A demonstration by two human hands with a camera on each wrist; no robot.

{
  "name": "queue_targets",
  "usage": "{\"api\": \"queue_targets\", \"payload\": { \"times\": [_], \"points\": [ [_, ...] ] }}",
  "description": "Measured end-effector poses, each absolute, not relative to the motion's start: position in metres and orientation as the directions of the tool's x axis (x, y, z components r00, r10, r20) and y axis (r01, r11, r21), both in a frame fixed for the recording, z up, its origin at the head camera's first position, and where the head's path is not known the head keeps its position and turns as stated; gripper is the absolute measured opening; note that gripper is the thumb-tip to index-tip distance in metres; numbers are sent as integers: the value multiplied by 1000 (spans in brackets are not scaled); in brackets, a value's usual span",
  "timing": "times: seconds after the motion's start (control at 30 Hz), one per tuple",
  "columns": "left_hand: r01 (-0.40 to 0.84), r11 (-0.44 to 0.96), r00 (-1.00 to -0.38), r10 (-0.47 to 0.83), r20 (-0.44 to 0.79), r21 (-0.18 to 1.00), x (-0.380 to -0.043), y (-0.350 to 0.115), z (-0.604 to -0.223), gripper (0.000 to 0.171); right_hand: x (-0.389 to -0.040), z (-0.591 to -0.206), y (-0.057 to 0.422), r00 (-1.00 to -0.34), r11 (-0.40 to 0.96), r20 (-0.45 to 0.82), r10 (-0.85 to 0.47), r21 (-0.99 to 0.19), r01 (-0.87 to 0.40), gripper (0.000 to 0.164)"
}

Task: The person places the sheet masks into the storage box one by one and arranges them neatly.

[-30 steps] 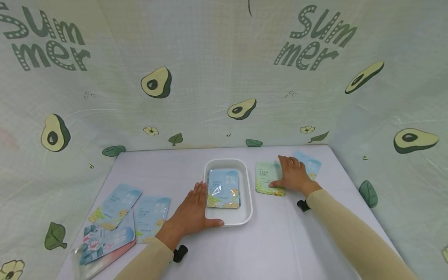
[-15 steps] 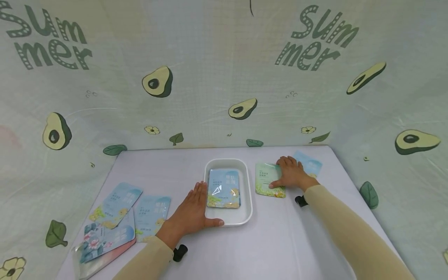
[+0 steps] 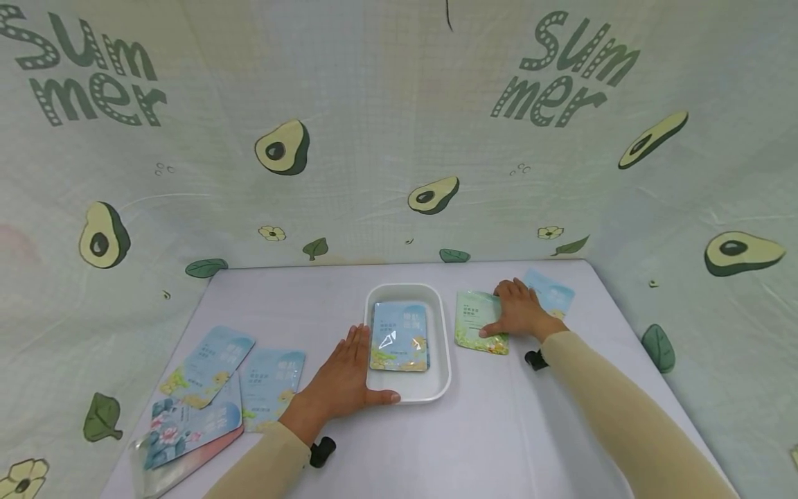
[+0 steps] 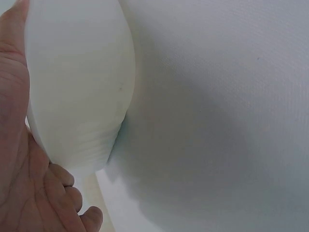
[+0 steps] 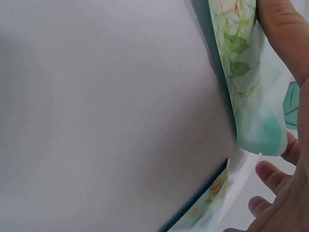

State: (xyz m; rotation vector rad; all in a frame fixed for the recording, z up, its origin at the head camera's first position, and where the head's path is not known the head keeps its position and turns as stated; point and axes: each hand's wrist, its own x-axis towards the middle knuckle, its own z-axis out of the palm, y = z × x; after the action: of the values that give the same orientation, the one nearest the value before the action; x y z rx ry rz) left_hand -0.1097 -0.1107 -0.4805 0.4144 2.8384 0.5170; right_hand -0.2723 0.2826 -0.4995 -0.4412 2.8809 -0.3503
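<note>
My left hand (image 3: 339, 380) lies along the left side of a white plastic tray (image 3: 446, 346), fingers straight, thumb along its near rim. In the left wrist view the tray's outer wall (image 4: 79, 82) stands beside the palm. A blue sheet mask packet (image 3: 399, 336) lies in the tray, another edge showing beneath it. To the right, my right hand (image 3: 525, 313) holds a green sheet mask packet (image 3: 472, 315), thumb on its face and a fingertip at its edge. The right wrist view shows this leafy green packet (image 5: 239, 67) slightly bent. Partly behind that hand lies a blue packet (image 3: 553, 291).
At the left, a blue packet (image 3: 208, 364) overlaps a flowered blue packet (image 3: 187, 430), with a pinkish packet (image 3: 206, 457) underneath. Another blue packet (image 3: 271, 384) lies next to them. A printed curtain (image 3: 355, 138) rises behind the white tabletop (image 3: 486, 430).
The green packet has shifted very slightly toward me, and the right forearm has moved a little. The left hand and the tray hold their place.
</note>
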Motion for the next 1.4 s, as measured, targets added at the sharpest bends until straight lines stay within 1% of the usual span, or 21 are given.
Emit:
{"api": "queue_targets", "payload": {
  "times": [0.23,0.47,0.63,0.7,0.77,0.87,0.93,1.0,1.07,1.17,1.27,1.33,1.4],
  "points": [
    [212,900,-942,292,-167,381,-109,-111,-481,141,-269,-502,283,-931,916,-81,-356,-226,-331,107],
    [209,899,-943,289,-165,384,-108,-111,-481,141,-261,-502,281,-924,913,-21,-382,-162,-374,97],
    [215,892,-940,299,-163,397,-108,-112,-482,140,-255,-501,279,-926,920,-14,-378,-118,-373,97],
    [217,893,-940,300,-162,395,-108,-112,-482,141,-253,-501,277,-926,919,-3,-377,-125,-374,100],
    [216,892,-940,300,-162,396,-108,-112,-483,141,-251,-501,276,-925,912,14,-379,-162,-376,103],
    [217,892,-940,301,-161,398,-109,-112,-483,141,-247,-499,272,-931,888,24,-365,-292,-356,110],
    [217,891,-939,302,-165,399,-109,-111,-483,141,-244,-496,269,-944,866,12,-331,-393,-309,114],
    [218,892,-939,302,-165,395,-109,-111,-483,141,-242,-492,266,-957,840,-13,-289,-484,-247,112],
    [219,895,-938,302,-167,389,-110,-111,-483,142,-240,-487,264,-968,811,-35,-250,-554,-189,102],
    [220,895,-939,303,-166,388,-110,-111,-483,142,-239,-480,263,-973,764,-77,-217,-634,-120,81],
    [217,894,-938,302,-169,393,-110,-111,-482,142,-237,-478,265,-975,730,-111,-191,-681,-65,60],
    [214,892,-938,301,-170,399,-110,-111,-482,141,-237,-482,266,-976,721,-125,-178,-692,-43,52],
    [213,893,-938,300,-173,396,-110,-111,-481,141,-237,-488,267,-977,712,-135,-164,-702,-23,47]
  ]
}}
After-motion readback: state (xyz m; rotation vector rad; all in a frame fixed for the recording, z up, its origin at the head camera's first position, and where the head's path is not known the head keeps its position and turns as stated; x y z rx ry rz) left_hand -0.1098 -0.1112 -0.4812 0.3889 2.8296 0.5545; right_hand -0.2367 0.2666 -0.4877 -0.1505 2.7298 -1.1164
